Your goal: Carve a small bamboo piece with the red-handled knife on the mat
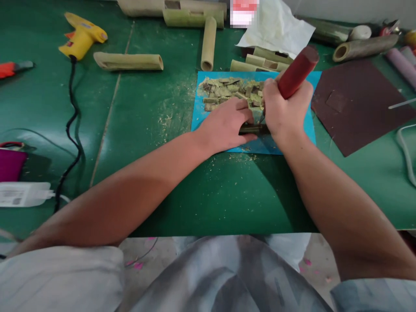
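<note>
My left hand [229, 123] is wrapped round one end of a dark bamboo piece [252, 128], which lies sideways over a blue sheet [308, 125]. In my right hand [286, 108] is a tool with a thick red handle [298, 71], tilted up to the right. Its thin tip points down at the dark piece, close to my left fingers; the exact contact is too small to tell. Behind my hands, a heap of bamboo chips [227, 89] covers the back left of the blue sheet. My right hand hides the dark piece's right end.
A yellow glue gun [82, 37] with a black cord [68, 125] stands left on the green table [146, 173]. Cut bamboo tubes [130, 62] and a white cloth [276, 26] lie behind. At right is a brown board [357, 99]; at left, a white bottle [26, 194].
</note>
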The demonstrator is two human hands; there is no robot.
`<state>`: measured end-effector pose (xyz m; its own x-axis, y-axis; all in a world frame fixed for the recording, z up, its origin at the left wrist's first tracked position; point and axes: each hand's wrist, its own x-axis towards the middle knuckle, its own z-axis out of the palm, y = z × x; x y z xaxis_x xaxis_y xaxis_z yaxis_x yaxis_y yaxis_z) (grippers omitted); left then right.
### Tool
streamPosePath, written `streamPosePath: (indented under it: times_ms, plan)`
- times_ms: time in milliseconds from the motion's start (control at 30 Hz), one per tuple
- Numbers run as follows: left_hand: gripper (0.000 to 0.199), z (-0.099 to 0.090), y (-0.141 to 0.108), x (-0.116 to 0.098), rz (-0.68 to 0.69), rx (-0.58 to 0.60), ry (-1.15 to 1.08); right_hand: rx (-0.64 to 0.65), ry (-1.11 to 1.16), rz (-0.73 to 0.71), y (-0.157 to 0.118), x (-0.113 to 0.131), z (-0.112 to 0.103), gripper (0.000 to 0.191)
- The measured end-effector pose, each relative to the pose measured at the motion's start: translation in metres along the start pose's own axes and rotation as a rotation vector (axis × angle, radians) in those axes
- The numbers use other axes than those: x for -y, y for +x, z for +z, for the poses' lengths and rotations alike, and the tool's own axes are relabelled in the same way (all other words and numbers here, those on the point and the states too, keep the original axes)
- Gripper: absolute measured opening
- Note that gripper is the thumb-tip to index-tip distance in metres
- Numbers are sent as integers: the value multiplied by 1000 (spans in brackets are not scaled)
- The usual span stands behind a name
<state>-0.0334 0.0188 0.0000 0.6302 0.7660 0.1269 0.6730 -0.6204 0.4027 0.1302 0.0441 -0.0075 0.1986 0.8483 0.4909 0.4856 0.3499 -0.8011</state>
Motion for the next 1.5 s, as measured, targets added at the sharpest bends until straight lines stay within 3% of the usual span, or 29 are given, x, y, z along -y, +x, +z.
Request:
streamPosePath:
  times_ms: [233, 633, 767, 900, 1067, 1133, 1233, 1400, 1500]
  plan:
    - [25, -2, 2, -2, -4, 52, 31, -46, 98, 24, -4, 13, -1, 53]
    - [22, 2, 6, 2, 32, 44, 13, 44, 46, 67, -1, -5, 1, 47]
    - [24, 3, 6, 3, 21, 20, 8, -61, 155, 53, 0, -1, 4, 45]
    - [27, 5, 5, 3, -1, 6, 17, -165, 176, -65, 0, 5, 3, 49]
    - [31, 2, 4, 4, 1, 10, 80, -190, 143, -141, 2, 2, -6, 53]
    - [38, -4, 0, 2, -6, -30, 90, -188, 150, -199, 3, -1, -11, 51]
    - [44, -14, -9, -2, -28, -210, 33, -161, 95, -327, 3, 0, -20, 47]
    - [55, -26, -23, -20, -58, -396, -59, 30, -54, -518, 4, 25, -34, 40]
    - [53, -33, -28, -35, -93, -410, -37, 177, -111, -456, 3, 46, -37, 43]
